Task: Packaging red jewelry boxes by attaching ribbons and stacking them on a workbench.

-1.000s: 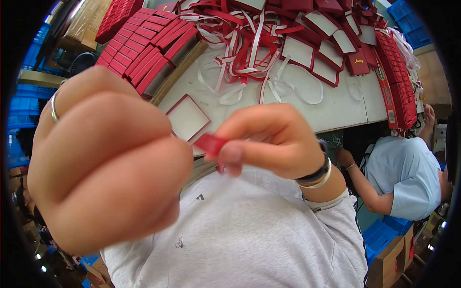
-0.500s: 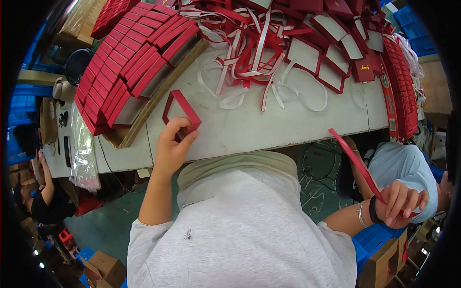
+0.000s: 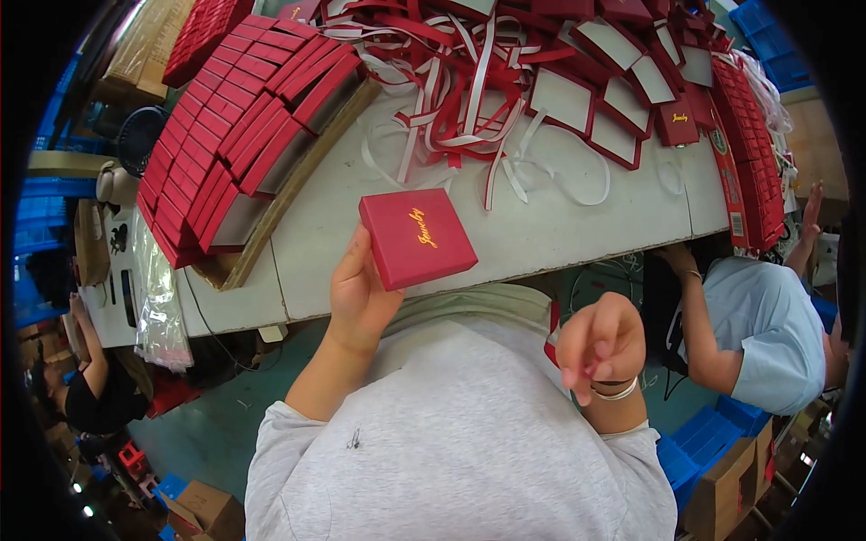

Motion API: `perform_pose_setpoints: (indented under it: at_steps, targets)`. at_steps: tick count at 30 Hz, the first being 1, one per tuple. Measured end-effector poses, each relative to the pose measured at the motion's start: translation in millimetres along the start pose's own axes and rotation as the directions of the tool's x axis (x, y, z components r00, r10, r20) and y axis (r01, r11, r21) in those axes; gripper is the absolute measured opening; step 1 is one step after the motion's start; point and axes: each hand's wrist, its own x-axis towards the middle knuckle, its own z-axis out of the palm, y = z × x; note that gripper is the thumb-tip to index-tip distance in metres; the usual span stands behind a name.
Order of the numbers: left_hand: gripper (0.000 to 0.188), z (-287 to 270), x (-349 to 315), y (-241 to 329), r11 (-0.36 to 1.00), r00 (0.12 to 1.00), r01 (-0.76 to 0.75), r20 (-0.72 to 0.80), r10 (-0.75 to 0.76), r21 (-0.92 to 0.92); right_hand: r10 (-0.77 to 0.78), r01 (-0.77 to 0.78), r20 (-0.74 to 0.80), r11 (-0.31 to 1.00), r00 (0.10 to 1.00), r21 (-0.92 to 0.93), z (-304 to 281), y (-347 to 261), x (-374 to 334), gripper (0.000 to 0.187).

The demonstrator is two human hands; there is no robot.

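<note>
Rows of small red boxes (image 3: 230, 117) stand toward the left end of the table (image 3: 329, 203). The left hand (image 3: 363, 284) pinches a red box (image 3: 410, 266); a light hold on the side walls should suit, sparing the gold lettering (image 3: 426, 228) from smudges and the card from dents. The box extends rightward from that grip, apparently raised just inside the table's near edge, lettering up. Beyond that edge, the right hand (image 3: 603, 343) curls its fingers beside a red ribbon (image 3: 553, 317); whether they pinch it, I cannot tell.

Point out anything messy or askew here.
The ribbons lie tangled at the far middle of the table, and the open box parts to their right are heaped at mixed angles; both look untidy beside the rowed boxes at left.
</note>
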Motion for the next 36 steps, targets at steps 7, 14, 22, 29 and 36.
perform_pose_setpoints:
  at_steps: [7, 14, 22, 29, 36]
  targets:
    - [0.037, 14, 1, -5, 0.995, 0.993, 0.100, 0.056, -0.099, -0.013, 0.088, -0.205, -0.296, 0.896, 0.951, -0.393, 11, -13, 10, 0.019]
    - [0.036, 14, -7, -11, 0.984, 0.981, 0.153, 0.131, -0.141, -0.089, 0.004, -0.108, -0.259, 0.914, 0.966, -0.391, -5, -10, 15, 0.041]
    - [0.036, 31, -14, -9, 0.990, 0.968, 0.140, 0.211, -0.134, -0.014, 0.000, -0.022, -0.035, 0.790, 0.999, -0.613, -24, 9, 26, 0.074]
    - [0.034, 23, -14, -5, 0.956, 0.980, 0.195, -0.086, -0.181, 0.217, 0.083, -0.056, 0.048, 0.910, 0.995, -0.412, -21, 29, 32, 0.054]
    - [0.035, 26, -16, 2, 0.944, 0.945, 0.321, -0.094, -0.314, 0.072, 0.091, -0.078, 0.020, 0.932, 0.996, -0.354, -16, 27, 39, 0.056]
